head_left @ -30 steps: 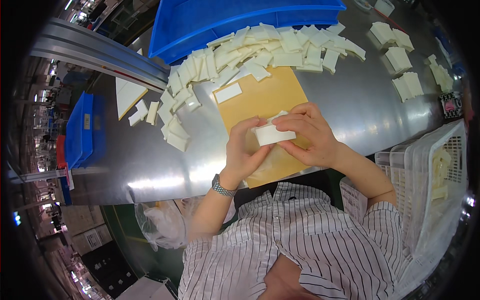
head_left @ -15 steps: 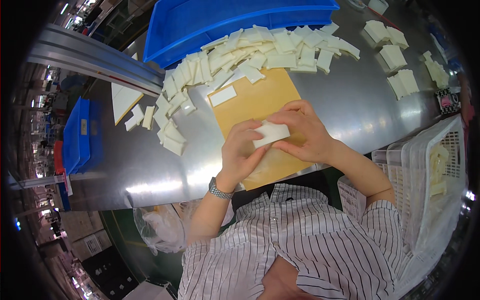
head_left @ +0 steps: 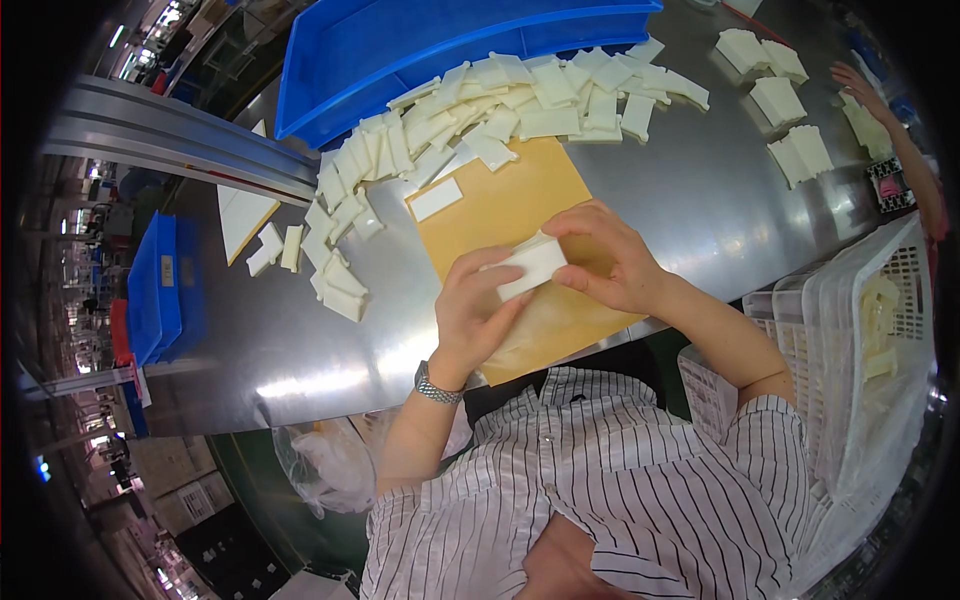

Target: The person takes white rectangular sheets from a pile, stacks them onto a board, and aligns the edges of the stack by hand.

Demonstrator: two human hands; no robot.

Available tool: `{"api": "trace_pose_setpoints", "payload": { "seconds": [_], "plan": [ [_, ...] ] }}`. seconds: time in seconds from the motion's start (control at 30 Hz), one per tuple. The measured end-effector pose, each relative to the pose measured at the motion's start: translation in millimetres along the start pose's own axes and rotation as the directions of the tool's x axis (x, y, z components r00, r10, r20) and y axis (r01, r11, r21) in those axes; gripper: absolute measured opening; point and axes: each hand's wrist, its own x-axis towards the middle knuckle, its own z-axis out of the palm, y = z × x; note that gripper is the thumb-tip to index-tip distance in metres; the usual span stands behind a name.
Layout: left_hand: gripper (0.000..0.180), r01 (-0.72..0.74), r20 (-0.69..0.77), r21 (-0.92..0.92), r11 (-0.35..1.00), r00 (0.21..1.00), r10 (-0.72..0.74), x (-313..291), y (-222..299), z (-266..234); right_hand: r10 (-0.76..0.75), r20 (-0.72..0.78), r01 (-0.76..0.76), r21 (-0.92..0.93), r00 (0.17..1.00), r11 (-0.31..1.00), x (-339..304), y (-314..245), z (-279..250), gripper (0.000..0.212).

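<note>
Between my two hands I hold a small white plastic piece (head_left: 535,264), flat-faced and roughly rectangular, above a tan sheet (head_left: 530,200). My left hand (head_left: 474,305) is closed on its left end, with the fingers across the face. The thumb and fingers of my right hand (head_left: 612,258) pinch its right end. A white rectangular label (head_left: 436,199) lies at the sheet's upper left. Just beyond the sheet, a heap of similar cream-white plastic pieces (head_left: 549,122) curves around it.
Behind the heap stands a blue bin (head_left: 460,55). Stacked white pieces (head_left: 778,103) sit at the right, near another person's hand (head_left: 862,92). A metal post (head_left: 180,135) crosses the left of the steel table (head_left: 690,210). A white plastic-lined basket (head_left: 800,300) stands at my right.
The white piece has turned slightly in my hands, and my right fingers have shifted to its right end. Another person's hand has come into view at the far right.
</note>
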Motion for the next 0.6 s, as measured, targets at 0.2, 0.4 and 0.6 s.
{"api": "trace_pose_setpoints", "payload": {
  "seconds": [0.2, 0.4, 0.6],
  "plan": [
    [0.037, -0.013, 0.038, 0.013, 1.0, 0.999, 0.012, 4, 3, -1, 0.101, 0.053, -0.105, 0.073, 0.993, 0.992, 5, 2, -7, 0.044],
    [0.035, 0.018, 0.024, 0.006, 1.0, 1.0, -0.018, 5, 2, 0, -0.121, 0.067, 0.123, -0.022, 0.99, 0.992, 17, -1, -16, 0.031],
    [0.035, 0.037, 0.044, 0.044, 0.998, 0.998, -0.039, 7, 4, -2, -0.35, 0.14, 0.372, -0.192, 0.926, 0.908, 28, 3, -20, 0.027]
  ]
}}
